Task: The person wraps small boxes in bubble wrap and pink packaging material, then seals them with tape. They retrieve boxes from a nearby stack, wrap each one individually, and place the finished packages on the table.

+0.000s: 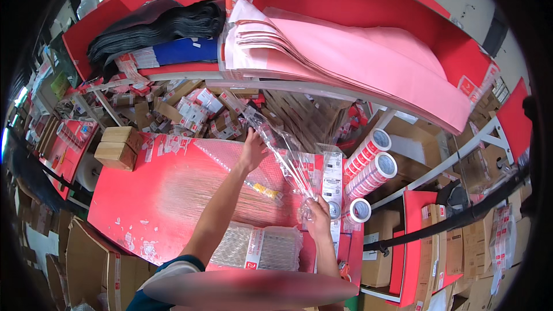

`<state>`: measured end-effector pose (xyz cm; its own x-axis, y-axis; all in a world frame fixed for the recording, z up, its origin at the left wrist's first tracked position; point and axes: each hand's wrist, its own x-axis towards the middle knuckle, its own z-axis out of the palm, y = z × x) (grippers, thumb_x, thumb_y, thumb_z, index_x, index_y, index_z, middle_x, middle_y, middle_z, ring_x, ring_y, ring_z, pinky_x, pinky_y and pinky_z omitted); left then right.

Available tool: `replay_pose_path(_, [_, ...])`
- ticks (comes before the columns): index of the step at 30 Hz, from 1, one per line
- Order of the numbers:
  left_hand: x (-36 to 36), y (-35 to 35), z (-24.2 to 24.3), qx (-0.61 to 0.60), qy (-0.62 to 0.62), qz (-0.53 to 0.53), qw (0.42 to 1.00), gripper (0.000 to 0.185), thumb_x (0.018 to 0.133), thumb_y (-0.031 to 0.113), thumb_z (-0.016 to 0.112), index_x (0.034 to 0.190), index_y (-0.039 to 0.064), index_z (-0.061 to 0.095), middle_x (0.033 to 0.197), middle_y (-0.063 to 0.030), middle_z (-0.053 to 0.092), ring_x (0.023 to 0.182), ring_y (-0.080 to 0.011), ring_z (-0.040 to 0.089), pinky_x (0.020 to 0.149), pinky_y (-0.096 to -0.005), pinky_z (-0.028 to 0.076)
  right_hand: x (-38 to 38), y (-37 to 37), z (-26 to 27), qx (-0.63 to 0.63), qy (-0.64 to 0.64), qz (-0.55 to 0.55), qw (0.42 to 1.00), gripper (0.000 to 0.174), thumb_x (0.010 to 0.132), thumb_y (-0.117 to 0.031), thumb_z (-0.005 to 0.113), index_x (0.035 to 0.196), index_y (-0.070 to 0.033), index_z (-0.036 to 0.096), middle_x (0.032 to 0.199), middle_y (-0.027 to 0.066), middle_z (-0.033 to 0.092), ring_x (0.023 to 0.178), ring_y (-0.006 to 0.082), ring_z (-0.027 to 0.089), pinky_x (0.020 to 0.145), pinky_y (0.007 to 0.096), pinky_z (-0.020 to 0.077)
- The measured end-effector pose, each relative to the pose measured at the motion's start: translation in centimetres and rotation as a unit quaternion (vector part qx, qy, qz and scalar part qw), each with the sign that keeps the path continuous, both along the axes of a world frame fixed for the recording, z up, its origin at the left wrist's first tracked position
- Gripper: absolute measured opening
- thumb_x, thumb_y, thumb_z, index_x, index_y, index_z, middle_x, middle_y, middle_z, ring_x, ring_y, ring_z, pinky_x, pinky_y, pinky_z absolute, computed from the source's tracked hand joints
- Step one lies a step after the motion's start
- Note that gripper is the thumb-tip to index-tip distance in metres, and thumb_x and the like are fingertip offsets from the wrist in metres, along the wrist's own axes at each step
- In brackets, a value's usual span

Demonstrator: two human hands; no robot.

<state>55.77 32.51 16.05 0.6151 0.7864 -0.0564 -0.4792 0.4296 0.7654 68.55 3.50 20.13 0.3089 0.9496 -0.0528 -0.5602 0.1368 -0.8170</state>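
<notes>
My right hand [316,216] grips the lower end of a bundle of thin rods in clear plastic wrap [283,155], which slants up and left past the table's far edge. Close to the bundle's upper part, my left hand [252,149] is raised with its fingers apart. Beneath the arms, a sheet of pink bubble wrap [216,151] lies on the red table, and a small yellow item in clear plastic [264,190] rests by it. Nearer to me sits a parcel in bubble wrap [276,248], with a printed tape strip across it.
Rolls of printed tape [367,151] stand at the table's right, beside a strip of printed labels [332,172]. A cardboard box [119,149] is at the far left corner. Above, a red shelf holds pink sheets [345,56] and black bags [160,30]. Parcels [194,110] are heaped behind.
</notes>
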Motion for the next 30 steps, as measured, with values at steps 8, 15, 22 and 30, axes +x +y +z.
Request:
replay_pose_path(8, [2.1, -6.9, 1.3, -0.116, -0.167, -0.031, 0.979, 0.044, 0.101, 0.054, 0.045, 0.100, 0.012, 0.058, 0.067, 0.0024, 0.041, 0.063, -0.0159, 0.044, 0.063, -0.0333, 0.041, -1.3, -4.6, 1.5, -0.009, 0.032, -0.067, 0.997, 0.013, 0.093, -0.007, 0.060, 0.104, -0.002, 0.064, 0.093, 0.0073, 0.069, 0.084, 0.0148, 0.066, 0.073, 0.0315, 0.0527])
replay_pose_path(15, [-18.6, -16.1, -3.5, 0.025, 0.152, 0.074, 0.985, 0.044, 0.104, 0.045, 0.045, 0.072, 0.016, 0.048, 0.059, 0.0048, 0.036, 0.049, -0.0107, 0.032, 0.048, -0.0273, 0.030, -3.5, -7.5, 0.0, -0.159, -0.225, -0.019, 0.961, 0.038, 0.093, -0.007, 0.065, 0.068, -0.014, 0.038, 0.062, -0.0060, 0.041, 0.049, 0.0032, 0.036, 0.042, 0.0247, 0.0308])
replay_pose_path(22, [-28.9, -30.7, -0.8, -0.079, 0.129, -0.006, 0.988, 0.034, 0.104, 0.036, 0.050, 0.081, 0.011, 0.054, 0.072, 0.0013, 0.049, 0.068, -0.0112, 0.051, 0.069, -0.0311, 0.049, -9.4, -21.7, -4.4, -0.163, -0.077, -0.047, 0.983, 0.026, 0.093, -0.007, 0.066, 0.084, -0.013, 0.042, 0.067, 0.0015, 0.057, 0.043, 0.0058, 0.038, 0.037, 0.0228, 0.0283])
replay_pose_path(30, [-38.1, -39.4, -11.2, -0.323, 0.256, -0.115, 0.904, 0.033, 0.104, 0.040, 0.047, 0.095, 0.011, 0.060, 0.083, -0.0012, 0.058, 0.072, -0.0147, 0.058, 0.067, -0.0336, 0.052, -14.1, -29.4, -16.9, -0.423, -0.112, 0.178, 0.882, 0.008, 0.092, -0.013, 0.066, 0.088, -0.008, 0.061, 0.073, 0.0046, 0.066, 0.048, 0.0093, 0.055, 0.039, 0.0254, 0.0416])
